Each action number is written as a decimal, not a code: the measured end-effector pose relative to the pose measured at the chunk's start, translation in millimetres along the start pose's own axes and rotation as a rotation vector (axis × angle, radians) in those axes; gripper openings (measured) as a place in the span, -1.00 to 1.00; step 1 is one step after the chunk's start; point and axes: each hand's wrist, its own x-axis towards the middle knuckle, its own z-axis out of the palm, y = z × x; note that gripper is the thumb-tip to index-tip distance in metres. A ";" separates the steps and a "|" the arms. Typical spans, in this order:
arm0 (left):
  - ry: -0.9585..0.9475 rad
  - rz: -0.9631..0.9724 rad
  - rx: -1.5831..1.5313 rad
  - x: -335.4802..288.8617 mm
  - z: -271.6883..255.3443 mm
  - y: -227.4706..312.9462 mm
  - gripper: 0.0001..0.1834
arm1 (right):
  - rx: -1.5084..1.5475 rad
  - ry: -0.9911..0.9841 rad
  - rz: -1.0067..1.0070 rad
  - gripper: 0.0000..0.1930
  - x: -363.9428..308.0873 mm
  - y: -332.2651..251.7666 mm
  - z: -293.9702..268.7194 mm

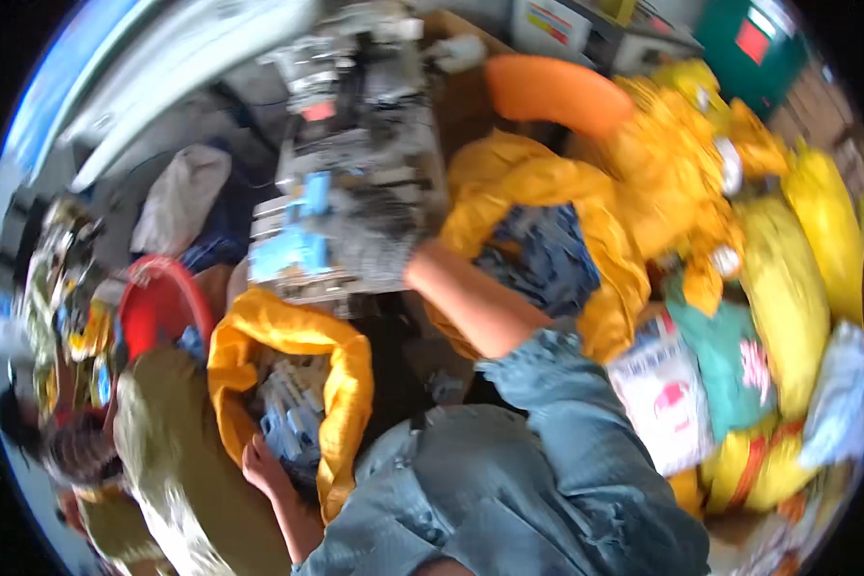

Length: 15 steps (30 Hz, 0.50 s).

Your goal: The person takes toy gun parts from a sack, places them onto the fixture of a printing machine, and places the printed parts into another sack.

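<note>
My right hand (pixel 370 235), in a grey knitted glove, reaches over the narrow workbench (pixel 355 154). Motion smears its fingers, so I cannot tell their grip. Light blue pieces (pixel 293 235) lie on the bench just left of the glove. My left hand (pixel 262 468) looks bare and is at the near left rim of a yellow-orange sack (pixel 350 360); blur hides how its fingers are set. Inside that sack are several light blue and grey plastic-looking parts (pixel 288 408).
A larger yellow-orange sack (pixel 629 278) holding dark blue-grey pieces stands right of the bench. A red basin (pixel 154 307) and a full olive sack (pixel 168 451) are at left. Stuffed yellow bags (pixel 787 298) pile up on the right. Another person (pixel 72 442) is at far left.
</note>
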 end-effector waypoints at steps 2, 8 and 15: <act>-0.006 0.099 0.144 2.9 7.5 -26.4 -0.72 | -0.394 0.155 -0.115 -0.64 -8.9 -22.4 1.2; 0.016 0.353 0.224 29.8 10.5 -14.9 -0.72 | -0.757 0.331 -0.507 -0.71 -130.7 -29.6 -20.8; -0.131 0.383 0.230 38.7 18.5 25.5 -0.77 | -1.167 0.279 0.430 -0.63 -233.9 163.5 -159.6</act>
